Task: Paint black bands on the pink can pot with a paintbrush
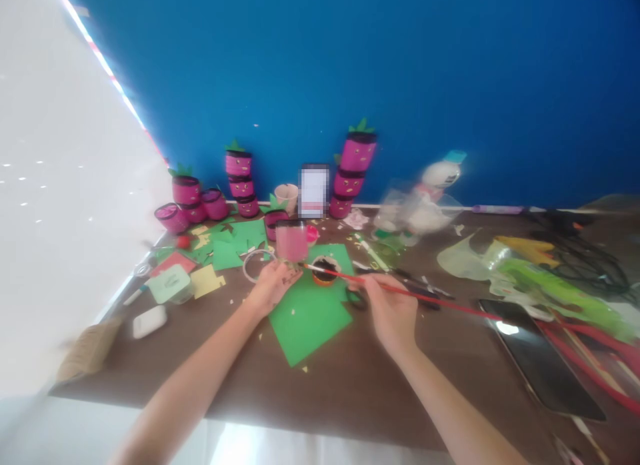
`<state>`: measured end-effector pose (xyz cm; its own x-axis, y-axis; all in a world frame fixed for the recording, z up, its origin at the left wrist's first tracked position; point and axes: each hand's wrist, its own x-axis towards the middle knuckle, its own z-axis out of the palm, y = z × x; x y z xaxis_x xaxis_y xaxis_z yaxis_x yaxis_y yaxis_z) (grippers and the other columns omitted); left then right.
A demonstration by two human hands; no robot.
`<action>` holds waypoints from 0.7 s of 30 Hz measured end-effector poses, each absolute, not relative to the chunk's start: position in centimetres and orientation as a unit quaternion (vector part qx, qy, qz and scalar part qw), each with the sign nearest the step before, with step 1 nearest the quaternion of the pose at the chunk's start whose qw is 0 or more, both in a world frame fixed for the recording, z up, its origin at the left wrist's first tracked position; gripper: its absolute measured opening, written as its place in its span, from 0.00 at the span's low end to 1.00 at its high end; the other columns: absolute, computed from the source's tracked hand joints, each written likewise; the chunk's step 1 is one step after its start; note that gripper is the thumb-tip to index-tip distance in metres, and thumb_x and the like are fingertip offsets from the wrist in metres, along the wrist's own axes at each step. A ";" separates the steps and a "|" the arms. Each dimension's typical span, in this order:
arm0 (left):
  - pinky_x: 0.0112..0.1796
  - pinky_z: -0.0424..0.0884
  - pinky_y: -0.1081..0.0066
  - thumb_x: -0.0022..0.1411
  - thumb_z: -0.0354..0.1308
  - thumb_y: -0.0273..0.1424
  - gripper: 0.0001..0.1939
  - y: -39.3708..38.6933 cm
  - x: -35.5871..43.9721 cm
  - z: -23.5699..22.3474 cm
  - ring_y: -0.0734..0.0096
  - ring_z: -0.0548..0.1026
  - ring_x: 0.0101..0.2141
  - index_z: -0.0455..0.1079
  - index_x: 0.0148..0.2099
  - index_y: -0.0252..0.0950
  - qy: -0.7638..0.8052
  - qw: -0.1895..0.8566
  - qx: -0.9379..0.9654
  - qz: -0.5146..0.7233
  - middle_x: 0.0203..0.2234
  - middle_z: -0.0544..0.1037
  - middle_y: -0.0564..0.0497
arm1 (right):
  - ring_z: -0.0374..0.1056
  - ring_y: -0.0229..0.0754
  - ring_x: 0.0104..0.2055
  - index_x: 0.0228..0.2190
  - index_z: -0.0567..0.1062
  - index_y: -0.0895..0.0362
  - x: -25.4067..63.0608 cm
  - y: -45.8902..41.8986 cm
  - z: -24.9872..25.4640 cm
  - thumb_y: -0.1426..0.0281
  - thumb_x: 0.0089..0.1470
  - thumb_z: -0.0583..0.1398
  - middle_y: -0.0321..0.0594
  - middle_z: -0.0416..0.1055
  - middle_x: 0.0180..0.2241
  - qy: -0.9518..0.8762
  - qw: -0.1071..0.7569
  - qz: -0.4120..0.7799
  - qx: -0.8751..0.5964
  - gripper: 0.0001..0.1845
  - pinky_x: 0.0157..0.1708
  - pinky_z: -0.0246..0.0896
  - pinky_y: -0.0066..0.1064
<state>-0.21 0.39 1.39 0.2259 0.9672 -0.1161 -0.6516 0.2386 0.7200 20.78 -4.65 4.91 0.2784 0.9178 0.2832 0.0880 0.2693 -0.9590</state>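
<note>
My left hand (274, 286) is closed round the lower end of a pink cup (291, 242) with a dark rim, raised over the table. Between the fingers of my right hand (393, 308) is a long red paintbrush (440, 301), its pale tip pointing left toward the cup's bottom. Whether the bristles touch the cup I cannot tell. Just below the brush stands a small round pot of black paint (326, 270). Under both lies a sheet of green paper (310, 322). A pair of scissors (356, 297) rests beside my right hand, partly hidden.
Stacked magenta cups with faces and green leaves (241, 185) stand along the blue wall, near a propped phone (313, 190). Left are a tape roll (259, 265), paper scraps and a white case (150, 322). A dark phone (545, 358), glue bottle (441, 174) and plastic bags occupy the right.
</note>
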 end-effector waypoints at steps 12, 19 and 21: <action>0.56 0.59 0.57 0.48 0.66 0.36 0.16 0.5 -0.2 0.7 0.64 0.74 0.45 0.68 0.38 0.35 0.281 0.734 0.270 0.556 0.38 0.78 0.46 | 0.73 0.41 0.28 0.28 0.76 0.55 20.6 -4.7 5.1 0.66 0.51 0.60 0.38 0.76 0.23 -0.503 0.622 0.323 -0.505 0.06 0.30 0.69 0.34; 0.57 0.58 0.57 0.49 0.66 0.34 0.14 0.5 -0.3 0.6 0.66 0.75 0.43 0.69 0.37 0.36 0.275 0.734 0.267 0.560 0.35 0.78 0.48 | 0.72 0.41 0.27 0.26 0.76 0.54 20.5 -4.8 5.4 0.66 0.51 0.61 0.37 0.75 0.23 -0.499 0.623 0.323 -0.508 0.06 0.28 0.68 0.32; 0.57 0.58 0.57 0.48 0.66 0.33 0.14 0.5 -0.3 0.7 0.66 0.75 0.44 0.69 0.37 0.36 0.277 0.734 0.267 0.560 0.36 0.78 0.48 | 0.73 0.41 0.27 0.27 0.76 0.54 20.4 -4.8 5.4 0.66 0.51 0.61 0.38 0.76 0.23 -0.500 0.620 0.327 -0.509 0.06 0.29 0.68 0.33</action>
<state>-0.27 0.53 0.68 0.2198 0.9695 -0.1085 -0.6736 0.2313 0.7020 20.41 -4.81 5.41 0.2871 0.9139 0.2870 0.1028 0.2685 -0.9578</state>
